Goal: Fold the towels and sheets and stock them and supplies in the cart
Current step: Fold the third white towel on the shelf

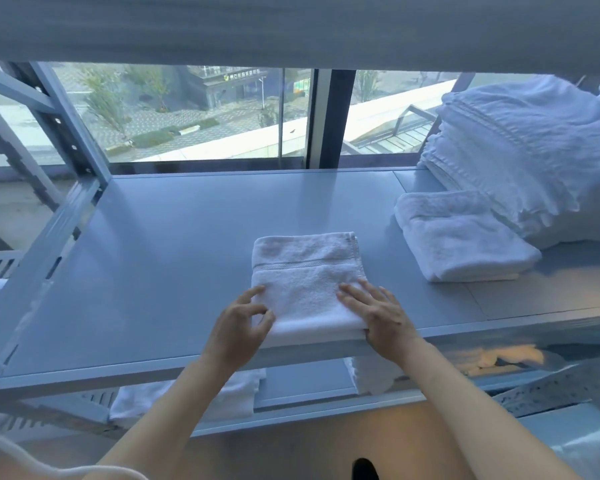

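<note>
A grey metal shelf stands in front of a window, framed by slotted uprights at its left. Near its front edge lies a folded white towel, squared up, with a woven band across it. To the right, well apart from it, a second folded towel lies flat on the shelf. Just behind that one, at the shelf's right end, stands a tall stack of white linen, its upper layers rumpled.

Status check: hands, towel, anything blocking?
Left hand pinching folded towel edge; right hand flat on it. Towel at shelf front edge. Second folded towel right, clear of it.
</note>
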Tool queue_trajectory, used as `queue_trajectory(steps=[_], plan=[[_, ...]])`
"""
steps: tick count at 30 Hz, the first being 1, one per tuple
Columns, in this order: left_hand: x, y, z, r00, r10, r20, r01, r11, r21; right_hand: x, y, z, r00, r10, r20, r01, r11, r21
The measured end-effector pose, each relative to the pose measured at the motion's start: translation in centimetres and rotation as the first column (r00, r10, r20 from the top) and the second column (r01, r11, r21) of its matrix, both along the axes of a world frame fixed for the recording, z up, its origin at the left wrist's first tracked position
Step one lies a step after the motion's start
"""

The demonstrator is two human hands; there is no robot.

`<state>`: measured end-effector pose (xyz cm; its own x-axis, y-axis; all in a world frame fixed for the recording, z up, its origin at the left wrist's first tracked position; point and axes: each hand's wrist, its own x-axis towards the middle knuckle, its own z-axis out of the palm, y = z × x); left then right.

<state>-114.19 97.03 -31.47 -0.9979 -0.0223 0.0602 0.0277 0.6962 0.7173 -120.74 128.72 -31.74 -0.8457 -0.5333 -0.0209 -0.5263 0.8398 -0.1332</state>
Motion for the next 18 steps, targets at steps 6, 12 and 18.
queue_trajectory(steps=[6,12,18], plan=[[-3.3,5.9,0.2,0.998,0.056,0.01,-0.056,0.997,-0.062,-3.9,3.9,0.8,0.995,0.024,0.101,-0.032,0.996,0.079],[-5.7,12.1,-0.5,0.99,0.087,0.11,-0.045,0.94,-0.339,-7.5,9.2,4.4,0.999,0.003,-0.049,-0.008,0.994,-0.107],[-8.7,17.5,-1.2,0.986,0.129,0.106,-0.087,0.939,-0.333,-12.9,15.6,5.5,0.975,-0.204,-0.083,0.189,0.968,-0.163]])
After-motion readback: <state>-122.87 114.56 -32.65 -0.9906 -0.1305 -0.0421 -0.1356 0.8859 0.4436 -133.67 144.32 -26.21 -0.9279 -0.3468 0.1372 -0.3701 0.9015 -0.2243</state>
